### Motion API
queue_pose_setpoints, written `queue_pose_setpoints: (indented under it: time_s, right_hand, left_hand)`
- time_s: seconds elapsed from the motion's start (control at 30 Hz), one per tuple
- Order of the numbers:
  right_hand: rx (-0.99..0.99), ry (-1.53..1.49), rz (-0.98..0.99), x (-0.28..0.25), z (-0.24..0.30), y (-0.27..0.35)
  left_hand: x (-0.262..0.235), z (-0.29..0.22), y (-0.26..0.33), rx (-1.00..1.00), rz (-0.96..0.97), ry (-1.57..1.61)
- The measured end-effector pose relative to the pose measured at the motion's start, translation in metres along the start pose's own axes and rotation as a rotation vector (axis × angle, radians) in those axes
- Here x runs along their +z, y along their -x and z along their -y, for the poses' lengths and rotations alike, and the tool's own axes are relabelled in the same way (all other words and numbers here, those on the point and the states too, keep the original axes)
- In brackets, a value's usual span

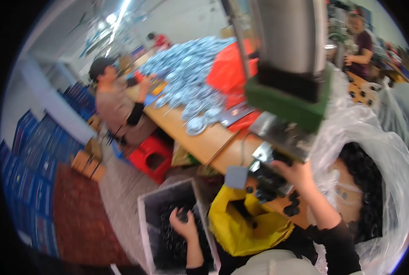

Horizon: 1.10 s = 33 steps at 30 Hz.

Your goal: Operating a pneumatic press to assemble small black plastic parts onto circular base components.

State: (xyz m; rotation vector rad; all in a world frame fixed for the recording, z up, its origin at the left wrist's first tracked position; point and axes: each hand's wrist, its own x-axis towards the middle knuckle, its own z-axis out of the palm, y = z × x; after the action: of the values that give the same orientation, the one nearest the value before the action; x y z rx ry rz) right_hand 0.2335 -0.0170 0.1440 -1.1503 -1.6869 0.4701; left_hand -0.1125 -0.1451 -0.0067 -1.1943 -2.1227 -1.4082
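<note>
My left hand (184, 225) is over a grey bin (144, 229) of small black round parts (171, 238). Its fingers curl around what looks like one black round part (182, 214). On the right, my right hand (297, 175) reaches in under the head of a press (289, 98). The fingertips are at the metal fixture (268, 172) below the press head, where a dark piece lies against them. Blur and the press hide what those fingers pinch. Several loose black parts (292, 205) lie on the table beside the fixture.
A yellow sack (232, 229) hangs open between the bin and the table. At right stands a clear plastic bag (351, 119) with black parts. Light blue items (186, 68) are heaped on the wooden table (195, 137). A co-worker (117, 101) sits at left, near a red stool (154, 158).
</note>
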Motion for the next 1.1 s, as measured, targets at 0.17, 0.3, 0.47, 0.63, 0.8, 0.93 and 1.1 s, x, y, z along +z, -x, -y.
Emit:
queue_pose_setpoints:
  time_s: [0.17,0.3,0.47,0.63,0.8,0.93,1.1]
  right_hand:
    - [0.221,-0.092,0.095,0.004,0.003,0.036]
    - [0.161,-0.051,-0.014,-0.029,0.015,0.081]
    - [0.411,-0.058,-0.083,-0.082,0.016,0.117]
    - [0.460,-0.006,-0.173,-0.088,0.018,0.129]
    - [0.344,0.043,-0.056,-0.070,0.026,0.127]
    - [0.249,-0.007,0.013,-0.056,0.037,0.125]
    - [0.270,-0.172,0.146,-0.048,0.036,0.119]
  left_hand:
    - [0.051,-0.065,-0.015,-0.149,0.253,0.715]
    - [0.107,-0.121,-0.038,0.132,0.641,0.734]
    - [0.158,-0.126,-0.040,0.187,0.975,0.648]
    - [0.165,-0.124,-0.041,0.128,0.984,0.703]
    - [0.160,-0.126,-0.041,0.111,0.990,0.676]
    - [0.154,-0.126,-0.037,0.091,0.951,0.676]
    - [0.104,-0.161,-0.008,0.102,0.455,0.812]
